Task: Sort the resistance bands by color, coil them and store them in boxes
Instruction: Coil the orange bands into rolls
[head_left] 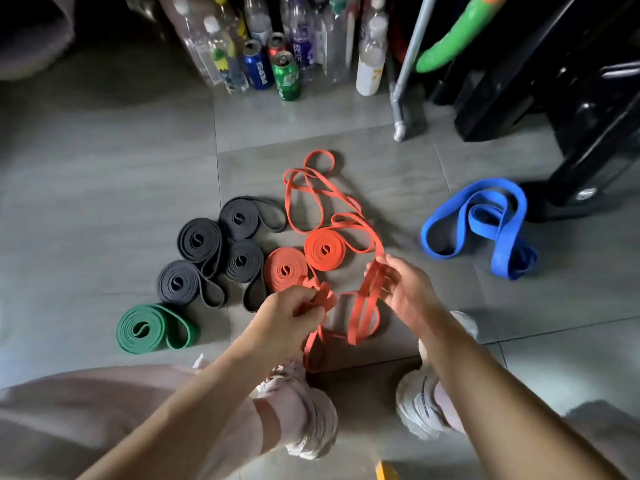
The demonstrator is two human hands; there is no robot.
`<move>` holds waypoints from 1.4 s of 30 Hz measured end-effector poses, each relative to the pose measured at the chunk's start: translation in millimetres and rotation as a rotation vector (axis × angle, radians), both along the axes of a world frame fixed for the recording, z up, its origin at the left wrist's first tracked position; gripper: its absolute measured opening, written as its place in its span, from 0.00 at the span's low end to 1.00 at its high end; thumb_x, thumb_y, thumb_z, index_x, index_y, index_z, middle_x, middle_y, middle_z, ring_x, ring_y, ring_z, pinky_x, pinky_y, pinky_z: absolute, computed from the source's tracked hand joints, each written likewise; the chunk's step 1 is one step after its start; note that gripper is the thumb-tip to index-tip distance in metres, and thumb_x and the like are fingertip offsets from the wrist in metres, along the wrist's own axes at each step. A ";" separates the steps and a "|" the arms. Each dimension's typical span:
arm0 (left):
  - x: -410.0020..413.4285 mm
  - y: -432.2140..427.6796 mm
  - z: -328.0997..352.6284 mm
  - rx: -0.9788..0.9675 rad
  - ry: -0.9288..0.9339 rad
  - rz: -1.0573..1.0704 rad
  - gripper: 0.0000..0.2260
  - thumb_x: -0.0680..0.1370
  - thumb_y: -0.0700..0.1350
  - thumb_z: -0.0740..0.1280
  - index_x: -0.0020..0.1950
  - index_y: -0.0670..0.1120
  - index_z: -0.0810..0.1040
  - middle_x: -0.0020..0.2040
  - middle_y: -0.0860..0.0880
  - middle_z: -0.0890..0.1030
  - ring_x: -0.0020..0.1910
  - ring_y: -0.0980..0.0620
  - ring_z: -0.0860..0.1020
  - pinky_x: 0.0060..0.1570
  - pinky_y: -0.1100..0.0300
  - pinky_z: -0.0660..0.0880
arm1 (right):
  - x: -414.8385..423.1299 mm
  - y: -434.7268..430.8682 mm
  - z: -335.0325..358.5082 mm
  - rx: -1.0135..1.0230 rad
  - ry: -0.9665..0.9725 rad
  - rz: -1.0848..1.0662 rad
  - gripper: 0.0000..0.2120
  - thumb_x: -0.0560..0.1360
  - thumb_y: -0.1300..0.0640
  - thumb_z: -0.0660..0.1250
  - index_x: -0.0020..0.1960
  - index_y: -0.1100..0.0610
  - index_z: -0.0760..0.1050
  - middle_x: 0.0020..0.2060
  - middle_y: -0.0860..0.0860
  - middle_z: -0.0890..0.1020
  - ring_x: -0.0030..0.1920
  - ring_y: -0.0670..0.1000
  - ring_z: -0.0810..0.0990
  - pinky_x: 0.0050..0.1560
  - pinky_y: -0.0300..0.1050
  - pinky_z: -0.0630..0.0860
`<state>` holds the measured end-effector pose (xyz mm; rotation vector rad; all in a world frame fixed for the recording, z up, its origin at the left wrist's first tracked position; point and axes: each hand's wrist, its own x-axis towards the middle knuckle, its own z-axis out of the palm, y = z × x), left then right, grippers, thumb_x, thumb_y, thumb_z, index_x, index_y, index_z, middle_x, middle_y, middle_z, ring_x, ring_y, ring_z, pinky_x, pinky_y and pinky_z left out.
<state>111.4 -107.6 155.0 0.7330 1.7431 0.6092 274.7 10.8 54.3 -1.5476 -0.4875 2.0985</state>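
Fingers (389, 269) of left hand (287, 317) and right hand (412, 289) pinch orange band (363, 306) over grey tiled floor (104, 202); bottles (221, 53) behind.

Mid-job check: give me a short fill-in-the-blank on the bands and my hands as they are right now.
1. The left hand and right hand both hold a loose ____ band.
2. The black coils on the floor number ____.
3. The leftmost coil is ____.
4. The wide band at far right, uncoiled, is ____.

Missing words: orange; four; green; blue.
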 end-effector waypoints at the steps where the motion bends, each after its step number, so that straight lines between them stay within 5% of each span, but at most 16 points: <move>1: 1.7 0.1 4.8 0.015 0.000 -0.012 0.08 0.63 0.50 0.65 0.37 0.47 0.78 0.32 0.48 0.74 0.35 0.50 0.72 0.47 0.40 0.75 | 0.8 6.1 5.7 0.054 0.001 0.019 0.05 0.78 0.58 0.61 0.48 0.56 0.76 0.46 0.56 0.79 0.42 0.48 0.80 0.47 0.41 0.73; 4: 4.2 -1.3 16.2 0.038 -0.008 -0.046 0.11 0.65 0.48 0.64 0.40 0.42 0.78 0.31 0.49 0.75 0.34 0.49 0.73 0.42 0.41 0.75 | 2.2 21.8 25.5 0.287 -0.130 0.237 0.11 0.80 0.59 0.57 0.60 0.49 0.69 0.54 0.49 0.76 0.50 0.43 0.76 0.52 0.33 0.72; 7: 4.4 -5.6 24.0 0.101 0.035 -0.097 0.05 0.72 0.39 0.66 0.44 0.38 0.78 0.28 0.55 0.72 0.28 0.56 0.70 0.40 0.44 0.75 | 6.7 22.5 35.6 0.440 -0.440 0.602 0.17 0.69 0.47 0.66 0.57 0.41 0.71 0.56 0.49 0.79 0.54 0.48 0.78 0.62 0.44 0.70; 9: 5.7 -9.2 28.9 0.164 0.070 -0.150 0.08 0.74 0.33 0.64 0.44 0.44 0.78 0.27 0.59 0.74 0.28 0.60 0.70 0.43 0.47 0.77 | 6.5 11.9 47.1 0.578 -0.555 0.861 0.25 0.69 0.53 0.69 0.65 0.47 0.70 0.58 0.48 0.76 0.53 0.46 0.77 0.61 0.44 0.71; 11: 8.5 -13.3 36.1 0.207 0.105 -0.171 0.12 0.75 0.32 0.64 0.43 0.49 0.77 0.30 0.62 0.76 0.31 0.61 0.72 0.43 0.51 0.77 | -0.4 -7.0 71.3 0.755 -0.471 0.975 0.24 0.74 0.61 0.65 0.68 0.50 0.68 0.55 0.44 0.77 0.47 0.37 0.75 0.55 0.34 0.70; 13: 10.4 -19.6 42.1 0.257 0.147 -0.180 0.09 0.75 0.34 0.64 0.43 0.48 0.78 0.33 0.59 0.78 0.34 0.60 0.74 0.42 0.52 0.77 | -11.5 -32.0 102.5 0.821 -0.351 0.981 0.14 0.78 0.60 0.61 0.62 0.53 0.75 0.48 0.44 0.80 0.45 0.34 0.77 0.52 0.30 0.71; 14: 11.5 -23.4 45.6 0.289 0.181 -0.186 0.07 0.74 0.35 0.65 0.43 0.46 0.79 0.36 0.56 0.80 0.36 0.57 0.75 0.43 0.53 0.77 | -17.3 -42.2 112.7 0.863 -0.344 0.988 0.11 0.79 0.55 0.60 0.55 0.57 0.79 0.47 0.49 0.82 0.46 0.40 0.79 0.53 0.35 0.73; 16: 12.1 -32.8 47.2 0.334 0.257 -0.191 0.07 0.73 0.37 0.65 0.42 0.49 0.78 0.38 0.52 0.81 0.35 0.59 0.76 0.41 0.57 0.74 | -22.1 -56.7 131.4 1.030 -0.502 1.156 0.20 0.79 0.44 0.58 0.41 0.58 0.77 0.38 0.54 0.82 0.40 0.52 0.78 0.45 0.48 0.73; 18: 13.4 -45.9 47.2 0.353 0.331 -0.184 0.09 0.73 0.37 0.66 0.43 0.51 0.75 0.35 0.57 0.77 0.33 0.62 0.73 0.38 0.63 0.69 | -17.7 -64.4 146.4 1.144 -0.618 1.259 0.21 0.77 0.40 0.60 0.33 0.55 0.71 0.30 0.51 0.76 0.32 0.50 0.72 0.38 0.48 0.67; 22: 16.1 -75.3 36.5 0.311 0.438 -0.138 0.08 0.73 0.39 0.66 0.41 0.49 0.68 0.33 0.56 0.71 0.37 0.45 0.73 0.37 0.58 0.67 | -4.9 -78.4 181.6 1.201 -0.452 1.044 0.23 0.73 0.46 0.68 0.33 0.65 0.73 0.26 0.53 0.69 0.29 0.46 0.65 0.34 0.47 0.64; 26: 5.6 -109.1 13.1 0.189 0.483 -0.102 0.03 0.73 0.44 0.69 0.45 0.46 0.77 0.40 0.51 0.80 0.42 0.49 0.79 0.43 0.60 0.72 | 9.5 -85.7 215.1 1.158 -0.389 0.789 0.19 0.74 0.51 0.68 0.31 0.63 0.74 0.19 0.45 0.67 0.24 0.44 0.65 0.28 0.36 0.62; 29: -6.8 -135.1 3.2 0.140 0.471 -0.088 0.06 0.74 0.42 0.69 0.50 0.48 0.81 0.45 0.52 0.83 0.45 0.52 0.82 0.48 0.58 0.77 | 21.9 -81.1 220.4 1.047 -0.343 0.524 0.20 0.75 0.53 0.67 0.26 0.54 0.69 0.18 0.45 0.67 0.22 0.44 0.64 0.34 0.43 0.68; 32: -24.1 -152.7 9.9 0.137 0.554 -0.032 0.04 0.74 0.41 0.69 0.44 0.46 0.83 0.40 0.50 0.83 0.42 0.48 0.81 0.47 0.55 0.77 | 34.9 -73.8 215.7 0.874 -0.290 0.279 0.22 0.76 0.54 0.67 0.24 0.54 0.68 0.17 0.46 0.66 0.23 0.49 0.65 0.38 0.49 0.67; 39: -26.9 -146.2 42.2 0.213 0.478 -0.001 0.08 0.75 0.43 0.68 0.53 0.46 0.80 0.47 0.51 0.83 0.41 0.59 0.79 0.45 0.61 0.76 | 40.1 -96.9 210.5 0.912 -0.345 0.586 0.18 0.76 0.54 0.66 0.28 0.53 0.70 0.20 0.44 0.69 0.27 0.48 0.68 0.36 0.45 0.66; 42: 9.2 -126.5 60.7 0.341 0.311 -0.045 0.11 0.72 0.43 0.72 0.53 0.48 0.76 0.48 0.50 0.79 0.43 0.53 0.77 0.44 0.61 0.73 | 31.3 -107.4 227.3 1.010 -0.349 0.772 0.18 0.77 0.57 0.65 0.28 0.53 0.71 0.19 0.42 0.69 0.24 0.40 0.67 0.33 0.35 0.64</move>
